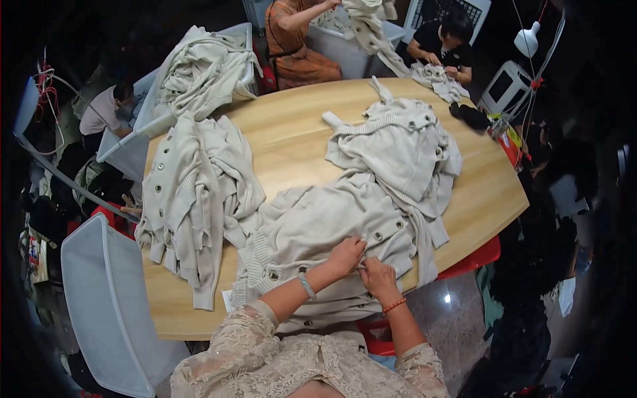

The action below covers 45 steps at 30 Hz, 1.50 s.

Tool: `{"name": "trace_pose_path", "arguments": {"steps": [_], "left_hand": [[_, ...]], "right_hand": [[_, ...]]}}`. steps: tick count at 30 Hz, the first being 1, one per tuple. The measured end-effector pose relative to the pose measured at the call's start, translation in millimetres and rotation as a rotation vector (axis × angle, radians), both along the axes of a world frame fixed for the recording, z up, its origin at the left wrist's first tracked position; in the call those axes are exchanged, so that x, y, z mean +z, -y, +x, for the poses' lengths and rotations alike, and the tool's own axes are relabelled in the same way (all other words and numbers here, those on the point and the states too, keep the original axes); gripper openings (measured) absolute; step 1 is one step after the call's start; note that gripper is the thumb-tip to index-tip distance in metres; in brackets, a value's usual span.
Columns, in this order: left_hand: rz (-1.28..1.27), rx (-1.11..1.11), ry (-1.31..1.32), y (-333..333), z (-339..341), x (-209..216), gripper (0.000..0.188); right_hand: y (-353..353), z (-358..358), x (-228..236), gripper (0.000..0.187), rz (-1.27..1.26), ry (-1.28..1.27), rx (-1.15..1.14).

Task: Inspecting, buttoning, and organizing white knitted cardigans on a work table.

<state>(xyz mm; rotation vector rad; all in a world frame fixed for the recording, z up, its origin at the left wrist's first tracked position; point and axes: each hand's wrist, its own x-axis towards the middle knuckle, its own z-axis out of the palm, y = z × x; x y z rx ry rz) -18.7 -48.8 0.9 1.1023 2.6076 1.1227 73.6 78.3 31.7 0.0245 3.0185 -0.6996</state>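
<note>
In front of me a cream knitted cardigan (318, 215) is spread over the near edge of the table, its button band with large dark buttons turned up. My left hand (348, 255) has its fingers closed on the knit beside the band. Close by on the right, my right hand (380, 275) pinches the same cardigan, thumb and fingers together. The cloth right between the fingertips is partly hidden. Touching this cardigan on the far right is a heap of similar cardigans (405, 152). To the left lies another buttoned pile (192, 192).
A wooden table (292, 146) carries the garments. Beyond its far left stands a plastic bin (242, 40) heaped with knitwear; an empty-looking pale bin (99, 298) is at near left. Across the table, one person (305, 46) lifts a garment and another person (451, 43) handles knitwear.
</note>
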Motion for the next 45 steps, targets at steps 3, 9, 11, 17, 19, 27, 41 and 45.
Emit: {"name": "trace_pose_path", "arguments": {"steps": [3, 9, 11, 17, 19, 27, 41, 45], "left_hand": [[-0.198, -0.05, -0.016, -12.7, -3.7, -2.5, 0.008], [-0.182, 0.096, 0.337, -18.4, -5.6, -0.4, 0.015], [-0.062, 0.116, 0.514, -14.6, -10.4, 0.5, 0.02], [0.341, 0.245, 1.073, -5.8, -18.8, -9.0, 0.013], [0.452, 0.291, 1.139, -5.9, -16.0, -11.9, 0.012], [0.475, 0.295, 1.182, 0.8, -9.2, -8.1, 0.013], [0.1, 0.184, 0.498, 10.8, 17.4, -0.3, 0.026], [0.107, 0.206, 0.354, 8.2, 20.9, -2.7, 0.02]], "right_hand": [[-7.9, 2.8, -2.3, 0.014, 0.032, -0.015, 0.001], [-23.8, -11.5, -7.2, 0.014, -0.171, -0.013, 0.109], [-25.6, -20.6, -2.7, 0.015, -0.261, -0.063, 0.136], [-34.1, -33.7, 15.3, 0.023, -0.383, 0.017, 0.052], [-37.6, -36.8, 16.4, 0.03, -0.34, 0.006, 0.098], [-50.3, -48.8, 3.8, 0.036, -0.307, -0.012, 0.361], [-53.5, -49.0, -2.0, 0.026, -0.333, 0.06, 0.39], [-56.6, -49.1, -0.5, 0.02, -0.36, 0.032, 0.444]]}}
